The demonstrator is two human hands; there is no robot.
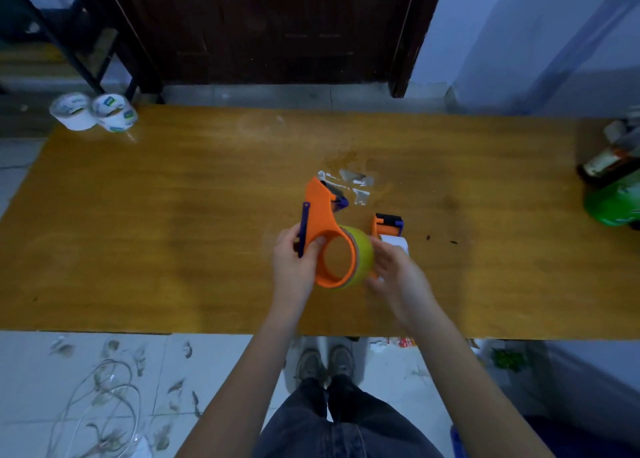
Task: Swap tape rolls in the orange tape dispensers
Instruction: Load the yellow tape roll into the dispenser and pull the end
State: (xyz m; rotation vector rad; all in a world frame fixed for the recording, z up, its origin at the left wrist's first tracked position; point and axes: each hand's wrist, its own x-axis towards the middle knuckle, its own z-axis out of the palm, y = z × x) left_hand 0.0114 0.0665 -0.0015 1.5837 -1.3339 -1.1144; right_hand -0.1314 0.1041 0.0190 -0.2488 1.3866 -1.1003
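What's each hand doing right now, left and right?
Left hand: grips the orange tape dispenser by its handle.
Right hand: fingers on the yellowish tape roll in that dispenser; blurred, so a firm grip cannot be told.

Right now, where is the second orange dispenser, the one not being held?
In the head view the second orange dispenser lies on the wooden table, just right of centre, partly hidden behind the right hand and right of the held dispenser.
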